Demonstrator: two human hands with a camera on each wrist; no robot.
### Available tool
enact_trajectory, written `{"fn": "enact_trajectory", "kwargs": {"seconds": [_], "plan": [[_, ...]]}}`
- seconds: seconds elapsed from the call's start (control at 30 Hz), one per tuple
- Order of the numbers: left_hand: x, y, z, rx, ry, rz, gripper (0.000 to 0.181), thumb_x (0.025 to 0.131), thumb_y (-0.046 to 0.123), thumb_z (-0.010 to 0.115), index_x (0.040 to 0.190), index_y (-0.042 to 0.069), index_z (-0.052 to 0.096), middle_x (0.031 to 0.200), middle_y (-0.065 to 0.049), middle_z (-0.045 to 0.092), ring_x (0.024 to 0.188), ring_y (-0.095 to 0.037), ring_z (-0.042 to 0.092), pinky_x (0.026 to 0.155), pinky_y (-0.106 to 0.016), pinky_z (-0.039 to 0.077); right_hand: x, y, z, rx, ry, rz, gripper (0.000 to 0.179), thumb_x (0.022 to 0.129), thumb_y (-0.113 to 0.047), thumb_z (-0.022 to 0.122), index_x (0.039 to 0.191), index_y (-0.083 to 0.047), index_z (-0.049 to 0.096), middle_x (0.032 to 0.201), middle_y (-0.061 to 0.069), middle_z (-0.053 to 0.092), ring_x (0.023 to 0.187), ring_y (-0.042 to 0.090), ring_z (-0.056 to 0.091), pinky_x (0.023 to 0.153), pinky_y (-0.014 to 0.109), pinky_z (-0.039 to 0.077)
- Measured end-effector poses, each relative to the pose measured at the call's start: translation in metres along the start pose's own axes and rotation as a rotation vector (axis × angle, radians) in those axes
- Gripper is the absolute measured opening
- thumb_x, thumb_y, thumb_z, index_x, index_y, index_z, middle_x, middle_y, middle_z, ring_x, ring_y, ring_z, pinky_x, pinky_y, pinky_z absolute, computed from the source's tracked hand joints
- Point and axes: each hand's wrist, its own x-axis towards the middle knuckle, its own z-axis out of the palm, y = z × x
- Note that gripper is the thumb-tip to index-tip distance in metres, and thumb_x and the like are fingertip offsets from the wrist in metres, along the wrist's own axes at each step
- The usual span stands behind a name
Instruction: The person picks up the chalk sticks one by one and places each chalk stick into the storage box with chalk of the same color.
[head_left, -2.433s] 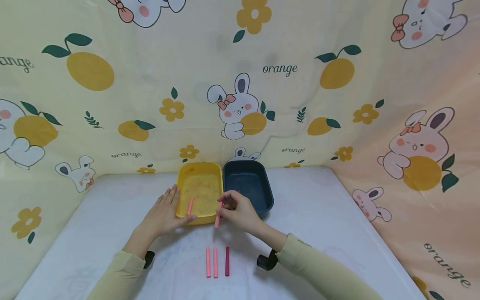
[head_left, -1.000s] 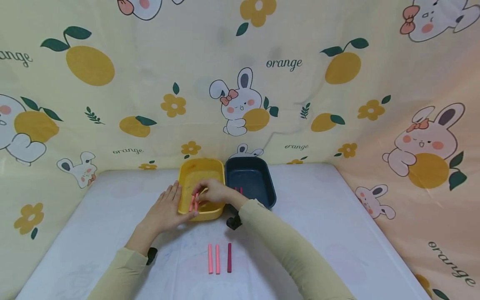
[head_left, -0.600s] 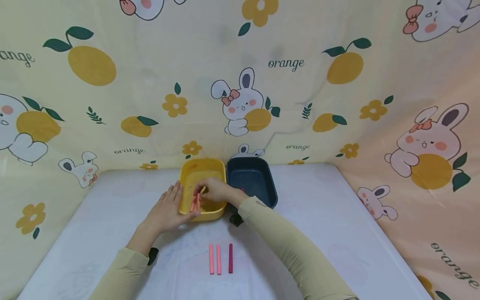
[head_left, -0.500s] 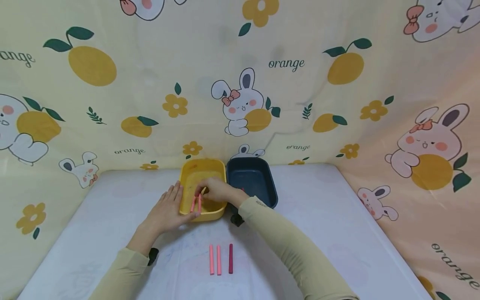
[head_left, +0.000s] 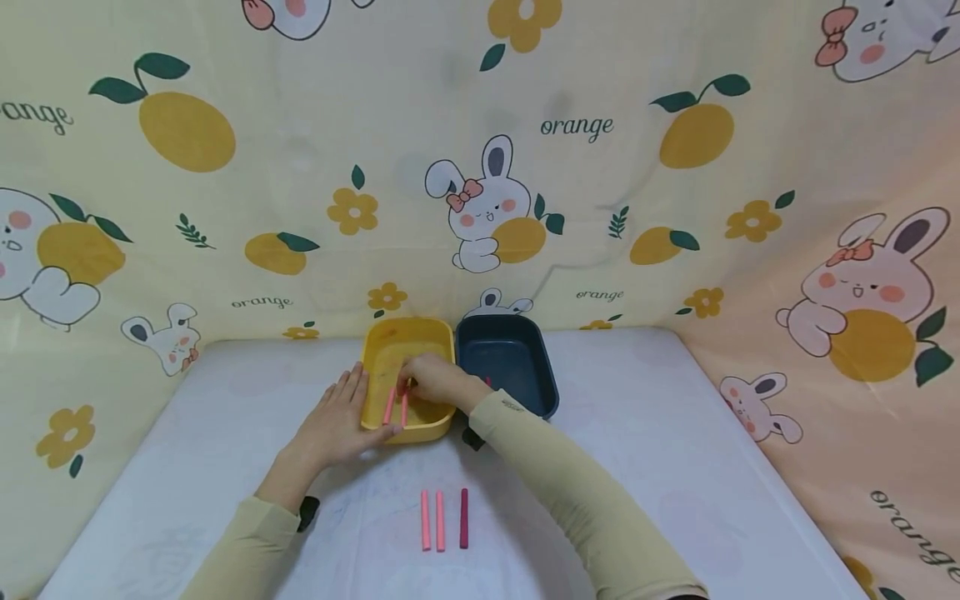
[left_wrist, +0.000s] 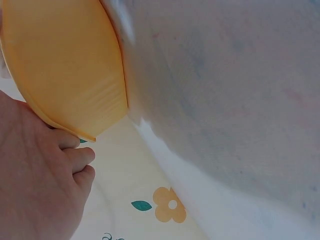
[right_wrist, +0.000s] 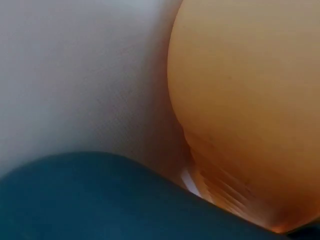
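Observation:
My left hand [head_left: 333,425] lies along the left side of the yellow tray [head_left: 430,432], fingers straight and the thumb at its front rim. In the left wrist view the left hand [left_wrist: 40,170] meets the rim of this yellow tray [left_wrist: 70,65]. Inside the tray, my right hand [head_left: 431,379] has its curled fingertips at the upper end of a pink chalk-like stick [head_left: 405,411]. Another pink stick [head_left: 388,408] leans just left of it, toward the front wall. The right wrist view shows the yellow tray [right_wrist: 250,85] beside the dark blue tray [right_wrist: 85,195], without the hand.
The dark blue tray [head_left: 551,392] stands against the yellow one's right side, a reddish stick end [head_left: 489,382] showing inside. In front, two pink sticks [head_left: 432,521] and one dark red stick [head_left: 464,518] lie parallel on the white tablecloth [head_left: 637,467]. A patterned cloth backdrop [head_left: 337,142] rises behind.
My right hand has carried a pink stick from the yellow tray's right front edge into the tray, beside the other one. Its fingers have since drawn closer together. The left hand keeps its place.

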Motion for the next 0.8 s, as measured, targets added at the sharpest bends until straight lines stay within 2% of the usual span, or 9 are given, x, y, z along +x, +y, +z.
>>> {"fn": "enact_trajectory", "kwargs": {"seconds": [0.2,0.47,0.63,0.8], "plan": [[0.0009,0.0009,-0.0005,0.004,0.0,-0.007,0.12,0.091,0.079,0.054,0.161,-0.011,0.015,0.172,-0.026,0.006,0.157,-0.047,0.013,0.127,-0.06,0.016,0.0016,-0.0015,0.0014,-0.042,-0.008,0.027,0.017,0.097,-0.005,0.071,0.102,-0.018,0.081,0.103,-0.004,0.067,0.091,0.011,0.06,0.085,0.016,0.05],[0.0011,0.0005,0.0005,0.012,0.004,-0.012,0.118,0.091,0.076,0.057,0.161,-0.011,0.016,0.171,-0.026,0.007,0.157,-0.047,0.014,0.127,-0.061,0.016,0.0032,-0.003,0.0024,-0.08,-0.054,0.072,0.015,0.1,-0.013,0.071,0.106,-0.023,0.082,0.108,-0.004,0.069,0.097,0.013,0.06,0.096,0.02,0.052],[0.0005,0.0002,0.0007,0.011,0.013,-0.008,0.117,0.092,0.074,0.058,0.16,-0.011,0.017,0.171,-0.027,0.008,0.156,-0.048,0.014,0.126,-0.061,0.016,0.0044,-0.0012,0.0048,-0.117,-0.056,0.066,0.014,0.1,-0.019,0.072,0.109,-0.023,0.082,0.108,-0.005,0.07,0.096,0.012,0.061,0.095,0.019,0.052],[-0.0004,-0.0003,0.0013,0.013,0.017,-0.001,0.118,0.092,0.077,0.055,0.16,-0.011,0.017,0.171,-0.027,0.007,0.156,-0.048,0.014,0.126,-0.061,0.017,0.0037,-0.0004,0.0038,-0.067,-0.035,0.05,0.015,0.099,-0.017,0.073,0.112,-0.019,0.081,0.108,-0.005,0.071,0.095,0.011,0.062,0.092,0.018,0.052]]}}
